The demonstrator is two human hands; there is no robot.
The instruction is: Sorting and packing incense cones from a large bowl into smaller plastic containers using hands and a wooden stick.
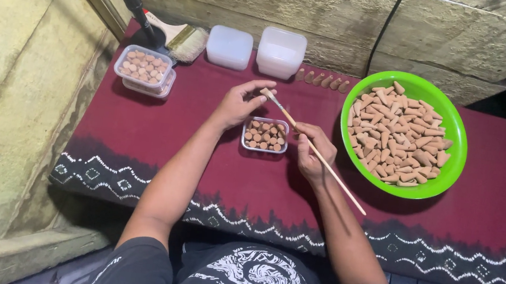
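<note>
The right hand [312,152] pinches a thin wooden brush [312,150] in its fingers, while the left hand's [237,103] fingers pinch the brush tip. Both hover over a small clear tub of cones [265,135] at the surface's [140,129] middle. A green bowl [454,130] of cones sits near the right edge.
</note>
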